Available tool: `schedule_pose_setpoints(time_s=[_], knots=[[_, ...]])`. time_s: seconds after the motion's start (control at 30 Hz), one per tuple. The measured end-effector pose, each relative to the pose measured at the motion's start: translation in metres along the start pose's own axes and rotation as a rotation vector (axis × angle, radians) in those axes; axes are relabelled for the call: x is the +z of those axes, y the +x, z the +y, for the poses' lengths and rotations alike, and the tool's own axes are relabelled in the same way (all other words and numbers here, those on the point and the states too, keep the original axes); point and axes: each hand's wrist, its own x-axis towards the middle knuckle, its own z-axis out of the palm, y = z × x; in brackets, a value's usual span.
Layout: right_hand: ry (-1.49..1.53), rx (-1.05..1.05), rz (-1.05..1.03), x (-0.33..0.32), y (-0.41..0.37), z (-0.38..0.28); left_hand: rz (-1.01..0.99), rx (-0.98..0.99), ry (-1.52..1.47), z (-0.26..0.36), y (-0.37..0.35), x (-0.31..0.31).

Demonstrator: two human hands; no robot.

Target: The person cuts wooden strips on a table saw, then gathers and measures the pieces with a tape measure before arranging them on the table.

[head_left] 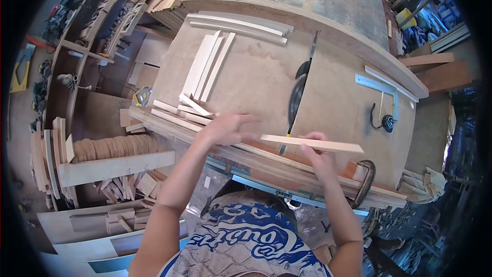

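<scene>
A pale wood strip (328,145) lies across the front of the table saw bench, its pointed right end past my right hand. My right hand (319,153) pinches this strip between thumb and fingers near its middle. My left hand (230,129) is at the strip's left end, fingers stretched and apart; whether it touches the strip is unclear. Just behind the strip, the dark saw blade (295,100) stands up from the slot in the plywood top (251,77). More pale strips (202,66) lie at the left of the top.
A long wooden fence (318,23) crosses the back. A metal square (376,84) and tape measure (388,122) lie at the right. A black clamp (364,183) grips the front rail. Shelves and wood offcuts (136,187) stand on the left.
</scene>
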Motion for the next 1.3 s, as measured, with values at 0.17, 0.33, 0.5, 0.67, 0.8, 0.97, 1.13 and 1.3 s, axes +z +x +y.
schedule_pose_setpoints(time_s=[0.17, 0.33, 0.5, 0.67, 0.8, 0.97, 1.13, 1.3], knots=[[0.177, 0.246, -0.104, 0.006, -0.002, 0.01, -0.302, 0.056, -0.052, -0.006, 0.035, 0.026], [0.07, 0.278, 0.054, -0.092, -0.007, 0.025, -0.296, -0.122, -0.048, -0.022, 0.045, 0.041], [-0.924, 0.237, -0.234, -0.126, 0.005, 0.021, -0.25, -0.113, -0.003, -0.018, 0.046, 0.044], [-1.24, 0.319, -0.401, -0.129, 0.02, 0.015, -0.287, 0.018, -0.154, -0.003, 0.054, 0.061], [-1.23, 0.412, -0.297, -0.142, 0.025, -0.003, -0.4, 0.017, -0.18, 0.012, 0.067, 0.076], [-1.164, 0.291, -0.287, -0.148, 0.015, -0.014, -0.437, 0.004, -0.218, 0.02, 0.07, 0.086], [-1.028, 0.195, -0.387, -0.104, -0.009, -0.016, -0.44, 0.005, -0.254, 0.02, 0.069, 0.082], [-1.203, 0.291, -0.556, -0.076, -0.021, -0.016, -0.421, -0.008, -0.274, 0.033, 0.061, 0.067]])
